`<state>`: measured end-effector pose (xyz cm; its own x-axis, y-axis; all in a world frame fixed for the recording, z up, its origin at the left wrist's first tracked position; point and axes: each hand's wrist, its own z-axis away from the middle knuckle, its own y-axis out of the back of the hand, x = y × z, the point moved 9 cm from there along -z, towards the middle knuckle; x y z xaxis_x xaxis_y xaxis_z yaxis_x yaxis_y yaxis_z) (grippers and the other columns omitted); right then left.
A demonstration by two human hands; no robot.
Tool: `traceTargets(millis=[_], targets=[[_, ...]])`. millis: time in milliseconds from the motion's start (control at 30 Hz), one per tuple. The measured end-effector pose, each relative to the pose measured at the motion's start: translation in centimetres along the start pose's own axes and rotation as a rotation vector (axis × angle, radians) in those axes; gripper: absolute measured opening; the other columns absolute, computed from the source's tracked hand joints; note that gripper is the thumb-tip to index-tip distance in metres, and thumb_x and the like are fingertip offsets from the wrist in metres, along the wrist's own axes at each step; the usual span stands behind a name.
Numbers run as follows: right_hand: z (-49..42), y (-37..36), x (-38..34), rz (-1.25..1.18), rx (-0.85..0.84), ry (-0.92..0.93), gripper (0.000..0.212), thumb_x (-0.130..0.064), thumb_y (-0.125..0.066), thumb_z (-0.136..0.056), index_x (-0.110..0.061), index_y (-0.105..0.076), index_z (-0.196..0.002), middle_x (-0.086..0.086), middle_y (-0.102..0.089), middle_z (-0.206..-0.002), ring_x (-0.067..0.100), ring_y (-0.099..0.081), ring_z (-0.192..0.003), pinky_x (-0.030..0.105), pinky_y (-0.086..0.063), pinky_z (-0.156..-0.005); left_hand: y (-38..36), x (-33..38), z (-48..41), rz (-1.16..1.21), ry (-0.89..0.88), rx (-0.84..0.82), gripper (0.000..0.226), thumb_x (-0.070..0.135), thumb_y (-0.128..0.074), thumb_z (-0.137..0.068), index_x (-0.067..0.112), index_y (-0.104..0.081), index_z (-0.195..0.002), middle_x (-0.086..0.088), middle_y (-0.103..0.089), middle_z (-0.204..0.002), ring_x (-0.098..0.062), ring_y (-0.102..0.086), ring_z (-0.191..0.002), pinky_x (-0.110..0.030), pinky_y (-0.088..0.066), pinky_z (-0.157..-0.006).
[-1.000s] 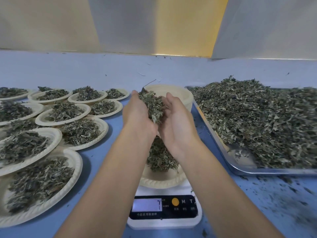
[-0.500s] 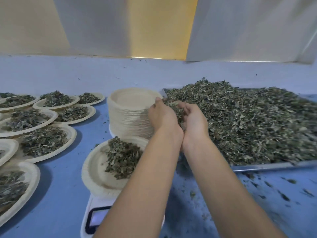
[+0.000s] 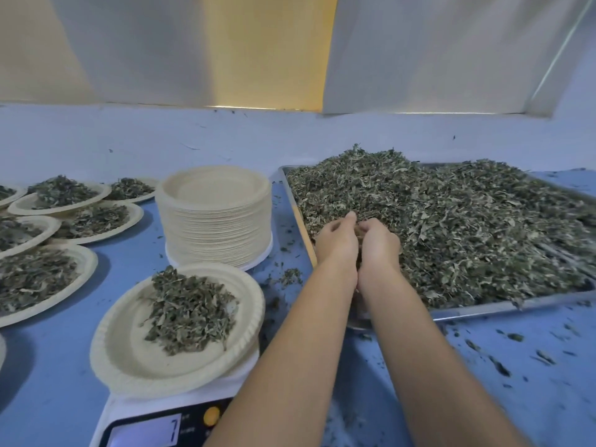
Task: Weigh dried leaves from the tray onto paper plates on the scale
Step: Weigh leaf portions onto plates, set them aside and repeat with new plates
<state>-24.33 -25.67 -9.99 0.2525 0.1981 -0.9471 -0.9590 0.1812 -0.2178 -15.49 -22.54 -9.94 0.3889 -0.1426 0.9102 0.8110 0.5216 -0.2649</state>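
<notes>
Two-handed: left hand (image 3: 337,245); right hand (image 3: 380,245); fingers (image 3: 351,217) curled round dried leaves (image 3: 467,227) | blue table (image 3: 54,375) leaf-strewn; pale wall (image 3: 419,53)

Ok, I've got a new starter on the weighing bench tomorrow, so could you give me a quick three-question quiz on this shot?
1. True or false: the plate on the scale is empty.
2. Where are the left hand and the right hand? A) over the scale B) in the dried leaves on the tray C) on the stack of empty plates
3. Fill in: from the person's side, the tray lies to the ____ of the scale.

Key: 1 false, it holds a heap of leaves; 2 B; 3 right.
</notes>
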Motion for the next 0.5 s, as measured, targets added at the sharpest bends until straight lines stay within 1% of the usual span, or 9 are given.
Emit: traceTargets(millis=[67, 133, 167, 233, 267, 333, 367, 433, 500], targets=[[-0.1, 0.1, -0.4, 0.019, 0.008, 0.051, 0.014, -0.008, -0.049, -0.088, -0.006, -0.058, -0.077, 0.007, -0.053, -0.063, 0.023, -0.049, -0.057, 0.027, -0.036, -0.053, -0.5, 0.0, -0.1, -0.048, -0.003, -0.046, 0.024, 0.045, -0.049, -0.092, 0.025, -0.062, -0.094, 0.005, -0.060, -0.085, -0.016, -0.059, -0.080, -0.035, -0.050, -0.082], [-0.4, -0.2, -1.0, 0.053, -0.021, 0.134, 0.019, -0.005, -0.047, -0.090, -0.009, -0.051, -0.072, 0.001, -0.049, -0.061, 0.010, -0.049, -0.047, 0.023, -0.036, -0.045, -0.8, 0.0, -0.2, -0.083, -0.009, -0.087, 0.034, 0.048, -0.042, -0.094, 0.023, -0.065, -0.101, 0.002, -0.064, -0.094, -0.018, -0.061, -0.089, -0.039, -0.049, -0.090], [-0.5, -0.3, -1.3, 0.085, -0.027, 0.179, 0.025, -0.003, -0.046, -0.091, -0.013, -0.046, -0.068, -0.001, -0.046, -0.060, 0.003, -0.046, -0.043, 0.018, -0.036, -0.042, -0.9, 0.0, -0.2, -0.102, -0.017, -0.103, 0.035, 0.047, -0.040, -0.094, 0.023, -0.065, -0.097, 0.002, -0.065, -0.096, -0.018, -0.062, -0.091, -0.040, -0.048, -0.093], [-0.4, -0.3, -1.4, 0.085, -0.029, 0.204, 0.025, -0.004, -0.044, -0.089, -0.020, -0.047, -0.071, -0.004, -0.049, -0.069, 0.004, -0.049, -0.055, 0.019, -0.040, -0.051, -1.0, 0.3, 0.0, -0.160, -0.034, -0.113, 0.034, 0.044, -0.038, -0.096, 0.024, -0.060, -0.080, 0.002, -0.064, -0.093, -0.018, -0.061, -0.094, -0.042, -0.045, -0.097], [-0.3, -0.4, -1.4, 0.070, -0.033, 0.210, 0.023, -0.005, -0.044, -0.089, -0.022, -0.057, -0.084, -0.003, -0.056, -0.081, 0.009, -0.055, -0.070, 0.024, -0.047, -0.063, -1.0, 0.4, 0.0, -0.190, -0.043, -0.112, 0.034, 0.041, -0.037, -0.097, 0.022, -0.057, -0.077, 0.001, -0.062, -0.091, -0.019, -0.060, -0.095, -0.043, -0.044, -0.099], [-0.2, -0.5, -1.4, 0.072, -0.024, 0.224, 0.037, -0.006, -0.044, -0.091, -0.016, -0.060, -0.122, 0.003, -0.062, -0.116, 0.020, -0.060, -0.104, 0.041, -0.050, -0.091, -1.0, 0.4, 0.0, -0.187, -0.043, -0.121, 0.031, 0.036, -0.037, -0.098, 0.018, -0.060, -0.091, 0.000, -0.061, -0.094, -0.018, -0.060, -0.093, -0.038, -0.045, -0.095], [-0.1, -0.4, -1.4, 0.074, -0.010, 0.231, 0.041, -0.006, -0.045, -0.091, -0.015, -0.056, -0.129, 0.005, -0.060, -0.125, 0.023, -0.059, -0.111, 0.044, -0.048, -0.097, -1.0, 0.3, 0.2, -0.158, -0.027, -0.132, 0.032, 0.035, -0.038, -0.098, 0.016, -0.062, -0.106, 0.000, -0.063, -0.100, -0.017, -0.060, -0.092, -0.035, -0.047, -0.091], [-0.3, -0.4, -1.2, 0.051, 0.001, 0.232, 0.040, -0.007, -0.046, -0.091, -0.015, -0.057, -0.129, 0.006, -0.060, -0.127, 0.024, -0.059, -0.112, 0.044, -0.048, -0.097, -0.9, 0.1, 0.5, -0.097, 0.008, -0.154, 0.039, 0.034, -0.040, -0.098, 0.016, -0.055, -0.128, -0.003, -0.061, -0.120, -0.018, -0.060, -0.101, -0.033, -0.049, -0.088], [-0.5, -0.5, -0.8, 0.041, -0.001, 0.206, 0.037, -0.008, -0.047, -0.090, -0.015, -0.060, -0.125, 0.004, -0.061, -0.119, 0.022, -0.060, -0.106, 0.041, -0.049, -0.094, -0.8, 0.0, 0.8, -0.069, 0.029, -0.165, 0.041, 0.033, -0.040, -0.098, 0.018, -0.048, -0.136, -0.005, -0.056, -0.131, -0.021, -0.058, -0.109, -0.033, -0.050, -0.085]])
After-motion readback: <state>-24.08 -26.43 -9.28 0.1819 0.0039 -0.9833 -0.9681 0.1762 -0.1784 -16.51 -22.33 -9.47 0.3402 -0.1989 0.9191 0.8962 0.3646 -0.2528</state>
